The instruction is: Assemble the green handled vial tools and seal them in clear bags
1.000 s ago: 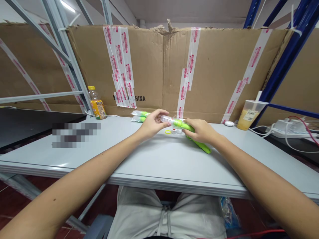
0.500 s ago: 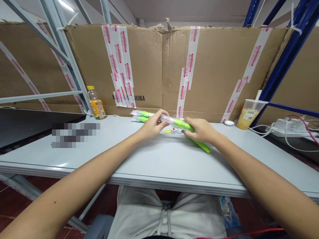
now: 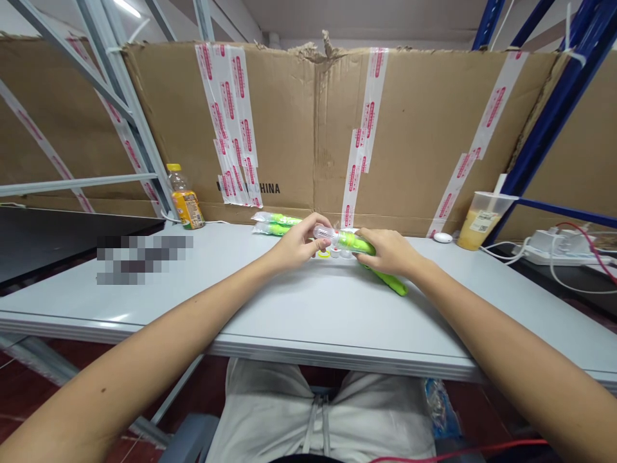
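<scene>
Between my two hands is a bright green tube-shaped item (image 3: 354,242) with a clear front end, held slanted above the table. My left hand (image 3: 301,243) pinches the clear end between thumb and fingers. The green end sits in the grip of my right hand (image 3: 388,249). A long green piece (image 3: 393,283) sticks out below my right hand; whether it joins the held item is hidden. Under the tube lie a yellow ring (image 3: 323,254) and small whitish round pieces (image 3: 335,253). Behind my left hand lie green items in clear wrappers (image 3: 274,227).
A juice bottle (image 3: 187,199) stands at the back left, near a blurred patch. At the back right are a drink cup with straw (image 3: 483,218), a small white case (image 3: 443,238) and a power strip (image 3: 554,247) with cables. A cardboard wall (image 3: 284,128) closes off the back.
Both hands keep hold of the green tube, which has shifted very slightly to the right. The camera view has moved a little; the other things lie as before.
</scene>
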